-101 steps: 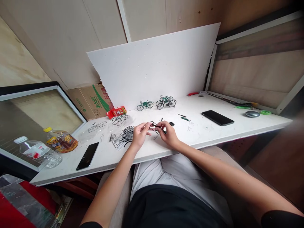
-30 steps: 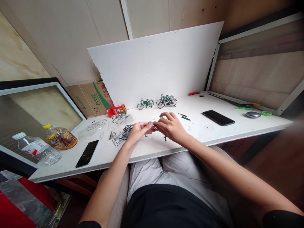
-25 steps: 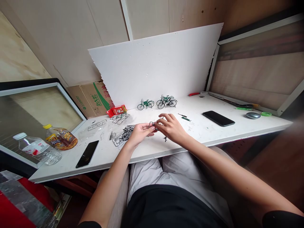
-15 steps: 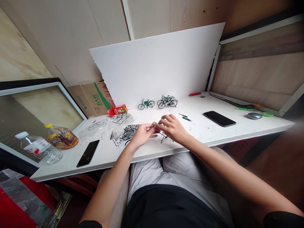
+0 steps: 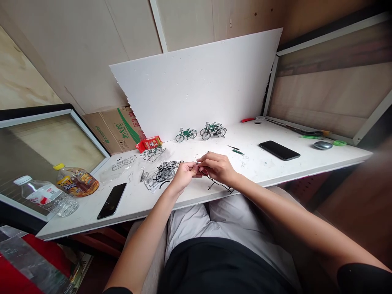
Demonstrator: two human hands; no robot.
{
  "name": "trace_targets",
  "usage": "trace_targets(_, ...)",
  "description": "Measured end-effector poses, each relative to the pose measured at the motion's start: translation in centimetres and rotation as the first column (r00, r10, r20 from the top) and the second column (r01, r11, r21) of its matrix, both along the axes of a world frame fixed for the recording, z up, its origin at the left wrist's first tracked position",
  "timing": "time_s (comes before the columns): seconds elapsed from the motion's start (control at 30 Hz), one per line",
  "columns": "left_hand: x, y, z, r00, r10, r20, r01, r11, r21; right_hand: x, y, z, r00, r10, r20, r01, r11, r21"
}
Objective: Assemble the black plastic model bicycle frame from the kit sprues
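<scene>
A thin black plastic sprue frame (image 5: 218,183) is held between my two hands above the front of the table. My left hand (image 5: 185,174) pinches one end of it between thumb and fingers. My right hand (image 5: 221,167) is closed on it close by, with the fingertips of both hands nearly touching. Part of the frame sticks out below the right hand toward the table's edge. What small piece lies between the fingertips is hidden. Just left of my left hand lies a pile of black model parts (image 5: 163,173) with wheels and sprues.
Small green model bicycles (image 5: 186,134) stand at the back before a white foam board (image 5: 196,81). Green parts (image 5: 237,152) lie right of centre. Phones lie left (image 5: 112,200) and right (image 5: 279,150), bottles (image 5: 76,180) far left, a mouse (image 5: 322,145) far right.
My right hand's fingers have curled in from a more spread pose. The black frame has turned, and more of it shows below the right hand. The view has shifted slightly.
</scene>
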State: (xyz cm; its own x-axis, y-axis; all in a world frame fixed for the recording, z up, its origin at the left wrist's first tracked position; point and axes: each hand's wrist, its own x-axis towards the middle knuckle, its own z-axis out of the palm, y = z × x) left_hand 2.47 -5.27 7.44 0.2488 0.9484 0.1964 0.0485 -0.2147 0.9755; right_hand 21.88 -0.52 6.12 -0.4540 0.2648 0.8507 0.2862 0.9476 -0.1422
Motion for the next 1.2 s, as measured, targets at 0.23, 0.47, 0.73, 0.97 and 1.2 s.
trace_targets(0.23, 0.2, 0.5, -0.5, 0.994, 0.025, -0.105, -0.015, 0.995, 0.098, -0.6, 0.1, -0.2, 0.974, 0.133, -0.181, -0.156, 0.98, -0.121)
trace_targets(0.47, -1.0, -0.4, 1.6, 0.959, -0.036, -0.28, 0.059, 0.996, 0.072, -0.6, 0.2, -0.1, 0.961, 0.182, -0.208, -0.232, 0.94, -0.249)
trace_targets(0.73, -2.2, -1.9, 3.3, 0.898, 0.039, -0.439, -0.028, 0.999, 0.031, 0.1, -1.7, 2.4, 0.976, -0.085, 0.201, 0.052, 0.985, 0.163)
trace_targets(0.97, -0.8, -2.6, 3.5, 0.857, 0.268, -0.44, -0.174, 0.955, 0.242, -0.4, -3.3, 3.1, 0.915, -0.316, 0.252, 0.212, 0.906, 0.366)
trace_targets(1.2, -0.7, -2.9, 3.9, 0.865, 0.257, -0.432, -0.136, 0.947, 0.29, 0.2, -1.9, 2.7, 0.953, -0.228, 0.2, 0.176, 0.953, 0.245)
